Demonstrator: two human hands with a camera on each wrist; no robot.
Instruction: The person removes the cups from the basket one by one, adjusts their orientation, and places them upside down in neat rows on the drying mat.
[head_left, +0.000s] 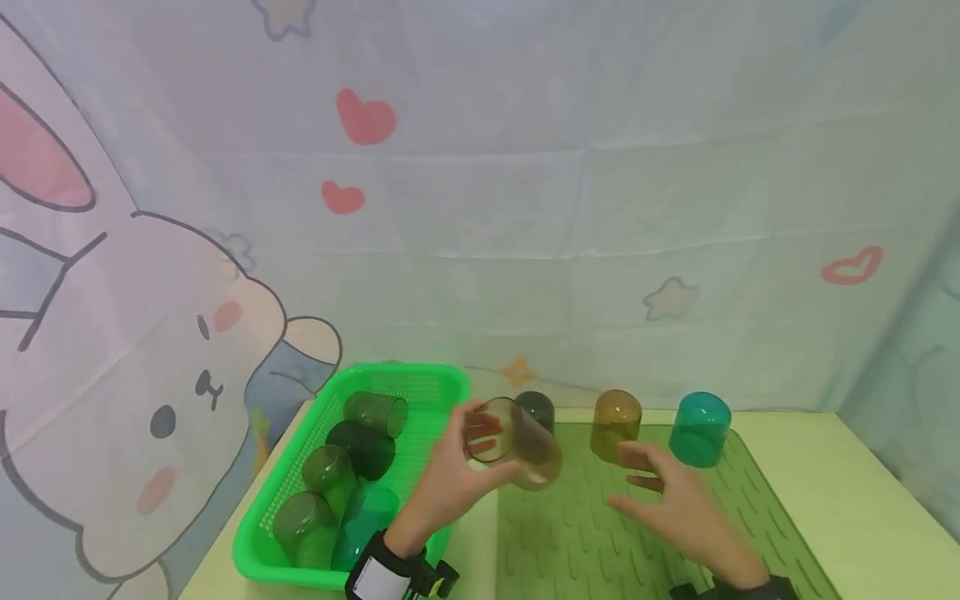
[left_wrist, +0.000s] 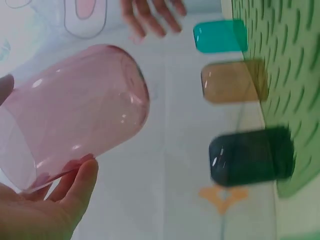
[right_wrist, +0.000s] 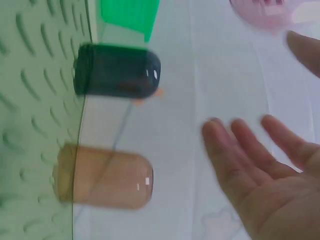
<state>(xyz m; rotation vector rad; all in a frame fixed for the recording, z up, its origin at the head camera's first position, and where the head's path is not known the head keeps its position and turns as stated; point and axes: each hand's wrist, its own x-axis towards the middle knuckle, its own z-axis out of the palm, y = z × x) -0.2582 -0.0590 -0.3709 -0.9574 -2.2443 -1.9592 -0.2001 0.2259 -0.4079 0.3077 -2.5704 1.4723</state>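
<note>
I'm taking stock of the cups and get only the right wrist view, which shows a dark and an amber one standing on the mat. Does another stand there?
Observer: Yes, a teal cup stands to the right of the amber cup in the head view, closed end up.
Operator: And the pink cup at my picture's top edge: where is it held?
Observer: The left hand holds it near its open rim, as the left wrist view shows.
Operator: I also catch a green bit of the basket. What's inside?
Observer: At least five cups, one of them teal; more could be hidden.
</note>
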